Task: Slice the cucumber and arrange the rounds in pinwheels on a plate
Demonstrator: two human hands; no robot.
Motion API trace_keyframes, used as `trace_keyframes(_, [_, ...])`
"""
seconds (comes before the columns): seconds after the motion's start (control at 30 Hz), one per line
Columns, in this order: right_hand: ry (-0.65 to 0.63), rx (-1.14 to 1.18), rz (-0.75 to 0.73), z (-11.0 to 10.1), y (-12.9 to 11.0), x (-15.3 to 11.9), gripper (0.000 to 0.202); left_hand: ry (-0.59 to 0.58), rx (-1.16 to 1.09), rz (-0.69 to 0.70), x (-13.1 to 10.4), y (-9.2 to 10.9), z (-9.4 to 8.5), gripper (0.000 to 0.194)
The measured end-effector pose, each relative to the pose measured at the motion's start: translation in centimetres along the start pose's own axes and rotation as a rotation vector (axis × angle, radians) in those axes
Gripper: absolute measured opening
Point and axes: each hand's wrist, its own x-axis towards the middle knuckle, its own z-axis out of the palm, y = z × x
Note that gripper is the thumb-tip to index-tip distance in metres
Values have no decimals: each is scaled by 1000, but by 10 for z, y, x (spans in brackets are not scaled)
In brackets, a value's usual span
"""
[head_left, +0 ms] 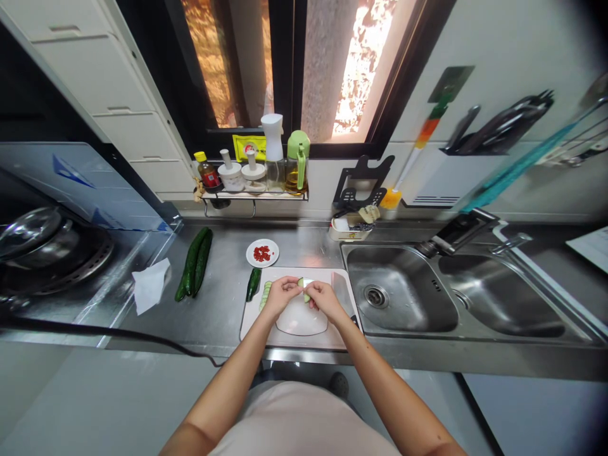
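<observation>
Above a white plate (301, 324), my left hand (284, 295) and my right hand (325, 300) come together with pinched fingers. Between them are pale green cucumber slices (306, 297), gripped by the fingertips of both hands; how many is hard to make out. The plate rests on a white cutting board (280, 342). More cucumber slices (265, 296) lie in a row left of my left hand, beside a dark green cucumber piece (253, 284). A knife (341, 290) lies along the board's right side, its handle partly behind my right wrist.
Whole cucumbers (194, 263) and a white paper (151, 285) lie to the left, near the stove pot (40, 237). A small plate (272, 247) with chopped red pieces stands behind the board. A double sink (403, 288) is on the right. Seasoning bottles (274, 152) line a rack.
</observation>
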Motion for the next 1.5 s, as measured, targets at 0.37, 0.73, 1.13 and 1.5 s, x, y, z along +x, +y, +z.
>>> trace_keyframes(0.37, [5, -440, 39, 1, 46, 23, 17, 37, 115, -98, 27, -55, -8, 31])
trace_keyframes(0.73, [49, -903, 37, 9, 61, 41, 15, 95, 669, -132, 46, -66, -4, 19])
trace_keyframes(1.13, [19, -1123, 80, 23, 50, 45, 25, 109, 998, -71, 55, -62, -2, 22])
trace_keyframes(1.5, [22, -1201, 35, 22, 55, 19, 32, -14, 1122, 76, 32, -53, -5, 30])
